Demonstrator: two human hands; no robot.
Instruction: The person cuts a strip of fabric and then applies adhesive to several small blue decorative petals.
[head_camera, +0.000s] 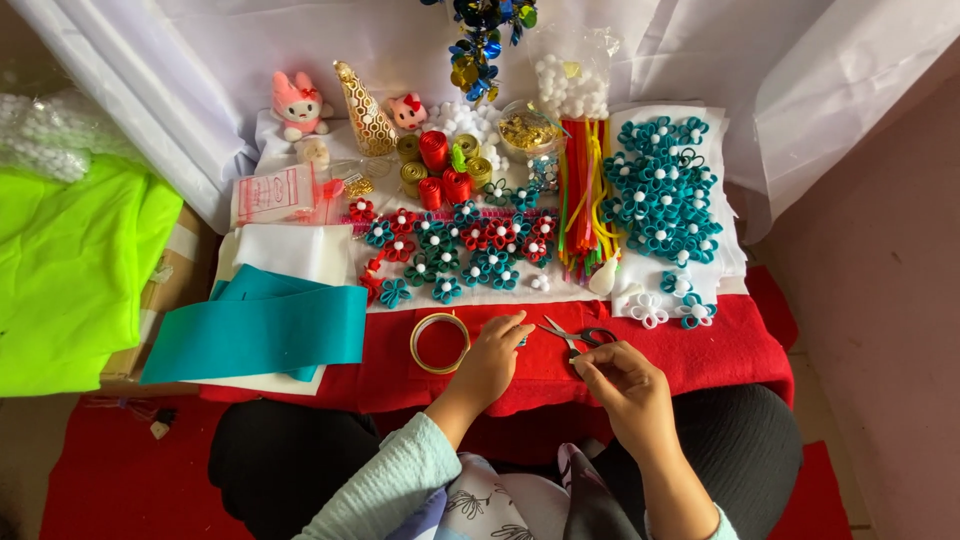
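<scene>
My left hand (493, 360) rests on the red felt cloth (720, 350), fingers curled, with a small teal piece under the fingertips. Just left of it lies a roll of clear tape (439, 343). My right hand (625, 385) is pinched closed beside the small scissors (580, 338), which lie on the cloth; I cannot tell what it pinches. Rows of red and teal felt flowers (460, 250) sit beyond the hands.
Folded teal felt (260, 330) lies at left on white sheets, with neon green fabric (70, 270) beyond. A heap of teal flowers (660, 190), pipe cleaners (580, 190), ribbon spools (440, 165), pom-poms (570, 85) and plush toys (298, 105) fill the back.
</scene>
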